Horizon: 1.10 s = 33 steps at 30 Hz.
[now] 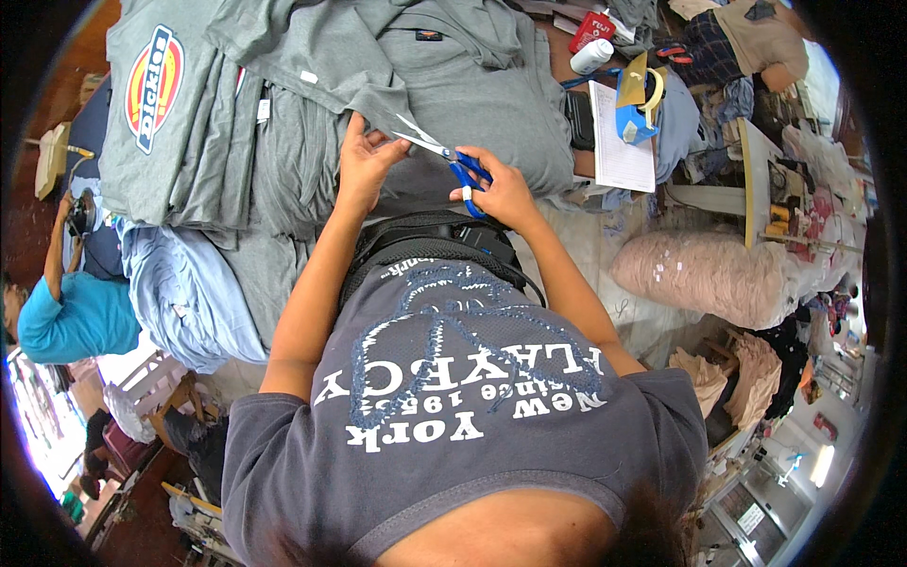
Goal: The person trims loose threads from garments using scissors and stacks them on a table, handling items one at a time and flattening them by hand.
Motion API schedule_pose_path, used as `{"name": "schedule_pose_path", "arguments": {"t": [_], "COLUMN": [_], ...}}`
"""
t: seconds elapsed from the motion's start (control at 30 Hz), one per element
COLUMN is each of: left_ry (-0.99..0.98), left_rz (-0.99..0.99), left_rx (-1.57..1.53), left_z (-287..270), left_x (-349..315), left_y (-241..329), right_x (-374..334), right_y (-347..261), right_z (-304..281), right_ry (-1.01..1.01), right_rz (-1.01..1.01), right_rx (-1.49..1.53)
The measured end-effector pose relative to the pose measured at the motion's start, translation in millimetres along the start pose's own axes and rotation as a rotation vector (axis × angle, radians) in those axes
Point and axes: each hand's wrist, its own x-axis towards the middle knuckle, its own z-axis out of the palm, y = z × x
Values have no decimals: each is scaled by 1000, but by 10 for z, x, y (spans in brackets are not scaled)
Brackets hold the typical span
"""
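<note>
My right hand (505, 194) grips a pair of scissors (461, 178) with blue handles, fingers through the loops. The blades stand apart and point left, at the edge of a grey T-shirt (364, 80). My left hand (367, 168) holds that edge, fingers up at the cloth and thumb beside the blade tips. Whether a thread lies between the blades is too small to tell. The shirt lies over a thick pile of grey T-shirts (482, 104). A folded one at the left bears a large oval print (154, 90).
Right of the pile are a lined notepad (624, 142), a blue tape dispenser (635, 111), a white bottle (591, 57) and a black case (579, 120). A pinkish bundle (699, 274) lies farther right. Light blue cloth (184, 293) and a co-worker in turquoise (80, 317) are at left.
</note>
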Motion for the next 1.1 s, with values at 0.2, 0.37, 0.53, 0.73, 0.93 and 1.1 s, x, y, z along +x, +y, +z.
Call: {"name": "schedule_pose_path", "arguments": {"t": [0.2, 0.37, 0.53, 0.73, 0.93, 1.1], "left_ry": [-10, 7, 58, 40, 3, 13], "left_rz": [-29, -69, -51, -16, -52, -38], "left_rx": [-11, -5, -52, -65, -47, -34], "left_z": [-1, 5, -39, -86, -77, -66], "left_x": [11, 14, 42, 61, 66, 68], "left_y": [-5, 23, -4, -55, -52, -37], "right_x": [51, 54, 12, 24, 141, 150], "right_y": [-8, 138, 297, 180, 27, 108], "right_z": [9, 15, 50, 50, 39, 36], "right_ry": [17, -9, 0, 94, 62, 33], "right_rz": [-37, -25, -17, -153, -129, -151], "right_rx": [31, 106, 195, -107, -134, -46]}}
